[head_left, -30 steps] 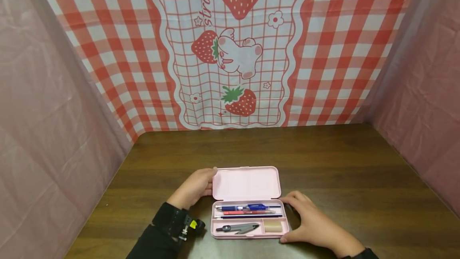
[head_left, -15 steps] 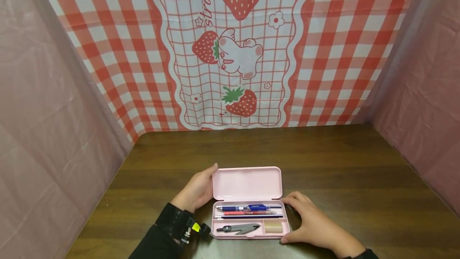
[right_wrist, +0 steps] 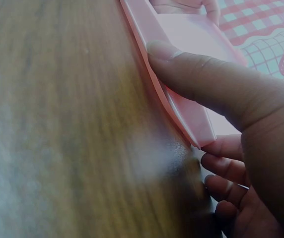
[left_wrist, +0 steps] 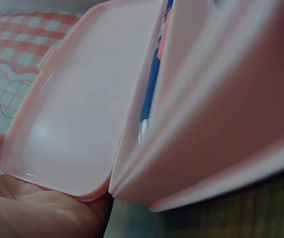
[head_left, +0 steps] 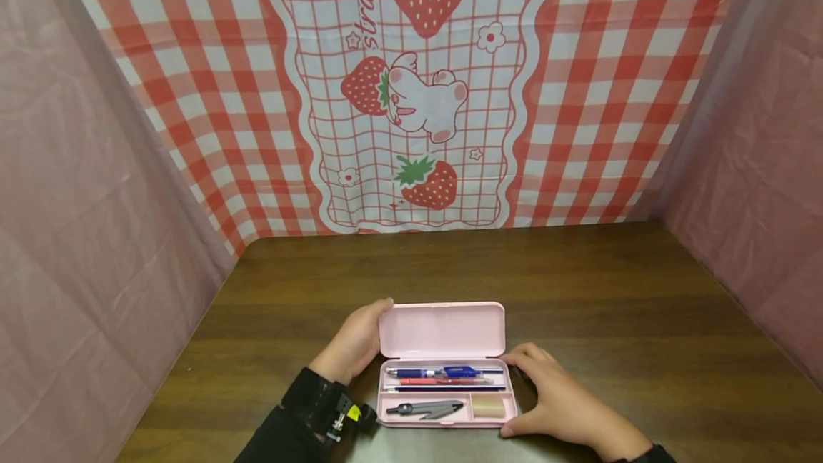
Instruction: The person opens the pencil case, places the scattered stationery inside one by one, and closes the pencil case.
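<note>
An open pink pencil case (head_left: 444, 424) sits near the front of the table, its hinged lid (head_left: 444, 331) raised at the back. My left hand (head_left: 352, 343) grips the lid's left end, thumb at the top corner and fingers behind, as the left wrist view also shows. The case's right end is held by my right hand (head_left: 554, 395), thumb at the front corner and fingers round the back corner. Inside lie a blue pen (head_left: 459, 372), a red pen (head_left: 437, 381), a dark pencil (head_left: 450, 389), a grey drawing compass (head_left: 424, 409) and a beige block (head_left: 489, 406).
The brown wooden table (head_left: 450, 263) spreads out behind and beside the case. A red-and-white checked strawberry cloth (head_left: 579, 91) hangs at its back edge. Pink curtains (head_left: 109, 198) hang on both sides.
My left hand has shifted slightly right and taken a fuller grip on the lid's end. The lid has tipped up a little. My right hand and the case's base have stayed put.
</note>
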